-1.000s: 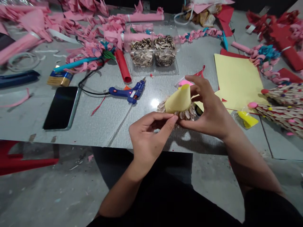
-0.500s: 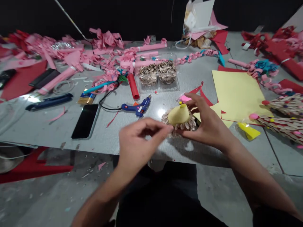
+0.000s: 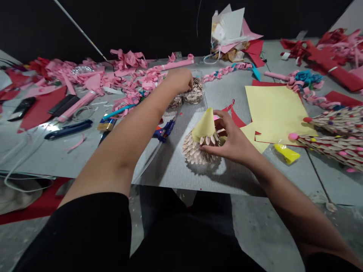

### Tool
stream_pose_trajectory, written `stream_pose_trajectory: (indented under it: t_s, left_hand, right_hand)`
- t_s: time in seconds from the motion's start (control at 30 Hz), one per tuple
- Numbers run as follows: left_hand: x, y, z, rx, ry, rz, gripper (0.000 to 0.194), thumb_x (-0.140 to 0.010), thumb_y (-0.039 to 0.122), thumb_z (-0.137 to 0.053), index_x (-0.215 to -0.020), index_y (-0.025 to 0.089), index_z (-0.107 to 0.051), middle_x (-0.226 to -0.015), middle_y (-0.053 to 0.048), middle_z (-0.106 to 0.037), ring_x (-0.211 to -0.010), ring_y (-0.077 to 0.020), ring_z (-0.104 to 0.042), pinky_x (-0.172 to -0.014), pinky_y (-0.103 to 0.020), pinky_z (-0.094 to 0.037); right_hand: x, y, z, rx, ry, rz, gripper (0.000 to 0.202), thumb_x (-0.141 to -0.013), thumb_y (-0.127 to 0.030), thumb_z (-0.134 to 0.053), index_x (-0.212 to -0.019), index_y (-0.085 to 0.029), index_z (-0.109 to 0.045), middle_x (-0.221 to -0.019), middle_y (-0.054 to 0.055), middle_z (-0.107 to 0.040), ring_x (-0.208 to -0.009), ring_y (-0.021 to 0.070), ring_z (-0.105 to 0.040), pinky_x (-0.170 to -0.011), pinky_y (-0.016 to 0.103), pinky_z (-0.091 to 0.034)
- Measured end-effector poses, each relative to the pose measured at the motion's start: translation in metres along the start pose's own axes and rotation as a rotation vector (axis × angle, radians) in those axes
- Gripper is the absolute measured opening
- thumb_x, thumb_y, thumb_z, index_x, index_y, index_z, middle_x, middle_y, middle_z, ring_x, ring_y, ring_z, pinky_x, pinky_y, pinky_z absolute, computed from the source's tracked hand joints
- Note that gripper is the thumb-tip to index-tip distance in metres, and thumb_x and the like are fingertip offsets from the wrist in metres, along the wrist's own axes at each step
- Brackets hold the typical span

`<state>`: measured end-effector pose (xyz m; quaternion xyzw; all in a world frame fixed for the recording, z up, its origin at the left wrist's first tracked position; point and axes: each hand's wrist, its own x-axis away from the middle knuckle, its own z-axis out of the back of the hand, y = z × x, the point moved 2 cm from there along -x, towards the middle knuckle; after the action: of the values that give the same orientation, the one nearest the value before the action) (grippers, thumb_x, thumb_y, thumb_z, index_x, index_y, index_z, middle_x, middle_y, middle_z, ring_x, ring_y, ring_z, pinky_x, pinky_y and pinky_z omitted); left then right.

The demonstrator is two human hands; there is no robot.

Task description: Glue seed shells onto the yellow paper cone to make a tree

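A yellow paper cone (image 3: 204, 126) stands on the table, its lower part covered in overlapping rows of pale, seed-like shells. My right hand (image 3: 231, 138) is closed around the cone's right side, thumb low in front and fingers behind. Farther back, my left hand (image 3: 181, 80) reaches into a clear plastic container (image 3: 204, 99) that holds heaps of the same shells (image 3: 193, 96). Its fingertips point down and are mostly hidden, so whether they pinch a shell does not show. Partly behind my left forearm lies a blue hot glue gun (image 3: 166, 130).
Yellow paper sheets (image 3: 278, 109) lie right of the cone, near a small yellow packet (image 3: 287, 153). Shell-covered cones with pompoms (image 3: 337, 147) lie at the far right. Pink paper scraps (image 3: 127, 60) line the back. A blue cutter (image 3: 68, 129) rests at left.
My left hand has left the front of the cone and reached forward to the shell container. The cone, tilted before, now stands more upright in my right hand.
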<state>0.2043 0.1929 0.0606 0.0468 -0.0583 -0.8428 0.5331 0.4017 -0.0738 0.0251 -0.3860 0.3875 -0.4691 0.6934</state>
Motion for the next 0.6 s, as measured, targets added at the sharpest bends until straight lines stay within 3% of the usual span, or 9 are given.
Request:
stream_pose_trajectory:
  t_s: [0.07,0.2,0.33,0.4,0.5,0.6]
  left_hand:
    - [-0.002,0.003,0.001,-0.100,-0.030,0.034,0.028,-0.089,0.022,-0.073,-0.110,0.020,-0.092,-0.109,-0.018,-0.085,-0.106,-0.0354,-0.072,-0.097,-0.047,-0.046]
    - [-0.001,0.005,0.002,-0.163,0.015,0.005,0.031,-0.088,0.020,-0.072,-0.112,0.024,-0.091,-0.104,-0.015,-0.085,-0.104,-0.0350,-0.070,-0.093,-0.046,-0.045]
    - [0.004,0.004,0.006,-0.125,0.042,0.006,0.018,-0.085,0.016,-0.077,-0.098,0.021,-0.087,-0.093,-0.013,-0.081,-0.101,-0.0334,-0.069,-0.092,-0.045,-0.045]
    - [0.011,0.005,0.015,-0.044,0.133,0.040,0.011,-0.086,0.014,-0.081,-0.094,0.021,-0.083,-0.091,-0.008,-0.078,-0.099,-0.0275,-0.067,-0.093,-0.039,-0.048]
    - [0.041,0.012,0.035,0.099,0.331,0.017,0.016,-0.092,0.008,-0.076,-0.104,0.019,-0.081,-0.087,0.001,-0.073,-0.092,-0.0180,-0.067,-0.091,-0.030,-0.049]
    - [0.108,0.025,0.051,0.224,0.435,-0.118,0.030,-0.087,0.000,-0.073,-0.109,0.019,-0.083,-0.083,0.005,-0.073,-0.077,-0.0138,-0.065,-0.082,-0.028,-0.050]
  right_hand:
    - [-0.001,0.000,0.002,-0.064,-0.005,-0.032,0.106,-0.074,-0.051,-0.104,-0.161,-0.029,-0.047,-0.129,0.011,-0.073,-0.110,0.0345,-0.077,-0.097,0.055,-0.066]
    - [-0.001,0.002,0.003,-0.120,-0.007,-0.061,0.109,-0.072,-0.054,-0.106,-0.161,-0.032,-0.048,-0.131,0.011,-0.076,-0.110,0.0351,-0.079,-0.098,0.056,-0.067]
    - [-0.002,0.005,0.002,-0.158,-0.015,-0.060,0.110,-0.070,-0.057,-0.109,-0.159,-0.034,-0.049,-0.133,0.011,-0.078,-0.112,0.0364,-0.081,-0.101,0.059,-0.067]
    - [-0.002,0.006,0.002,-0.174,-0.023,-0.056,0.111,-0.068,-0.059,-0.110,-0.159,-0.035,-0.050,-0.134,0.011,-0.079,-0.113,0.0368,-0.082,-0.103,0.061,-0.068]
    - [-0.002,0.006,0.003,-0.163,-0.028,-0.046,0.112,-0.067,-0.061,-0.111,-0.159,-0.036,-0.052,-0.133,0.010,-0.080,-0.113,0.0372,-0.082,-0.102,0.060,-0.070]
    - [-0.001,0.007,0.004,-0.133,-0.016,-0.016,0.114,-0.067,-0.063,-0.111,-0.160,-0.037,-0.052,-0.136,0.011,-0.080,-0.115,0.0370,-0.082,-0.097,0.057,-0.072]
